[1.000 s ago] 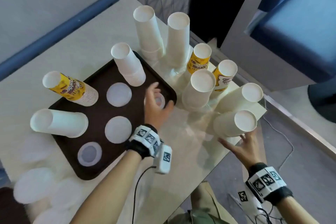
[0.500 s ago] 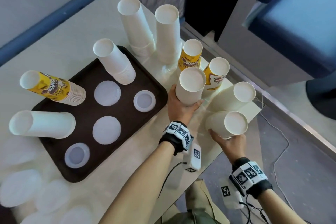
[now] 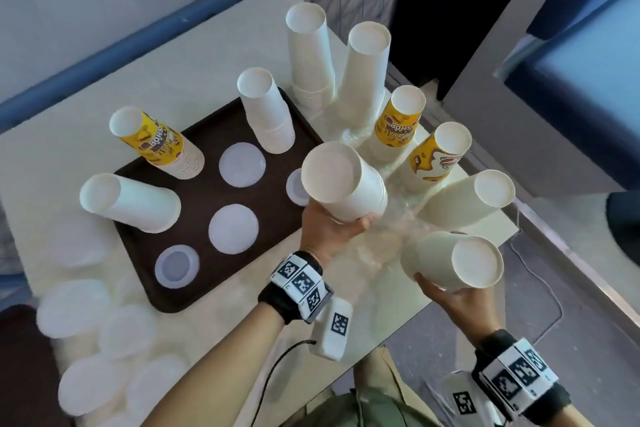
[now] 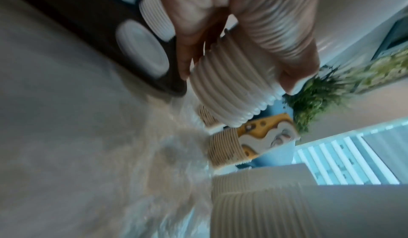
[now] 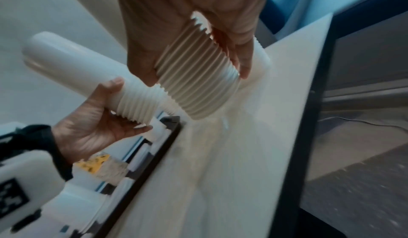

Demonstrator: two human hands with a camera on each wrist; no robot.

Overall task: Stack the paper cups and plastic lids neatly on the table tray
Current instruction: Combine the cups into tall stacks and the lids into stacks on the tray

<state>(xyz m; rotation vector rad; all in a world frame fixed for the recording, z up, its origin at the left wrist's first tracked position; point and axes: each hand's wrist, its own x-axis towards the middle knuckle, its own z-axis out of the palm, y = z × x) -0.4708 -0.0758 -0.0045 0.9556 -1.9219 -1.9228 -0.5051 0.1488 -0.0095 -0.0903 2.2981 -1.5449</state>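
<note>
While each hand holds a tall stack of white cups up off the table, a slip could spill them all. The left hand has its fingers wrapped round the low end of the left stack. The right hand grips the right stack the same way, near the table's right edge. Both stacks lean. If a grip goes soft, I think the cups could slide apart, and the right ones may drop to the floor.

The brown tray lies to the left. It already has three cup stacks on it, one yellow and two white, plus four round lids. Free room is small, so a stack set down fast could land on a lid and tip.

More stacks stand at the far right, close together, and an elbow could knock them. Loose lids lie near left, off the tray.
</note>
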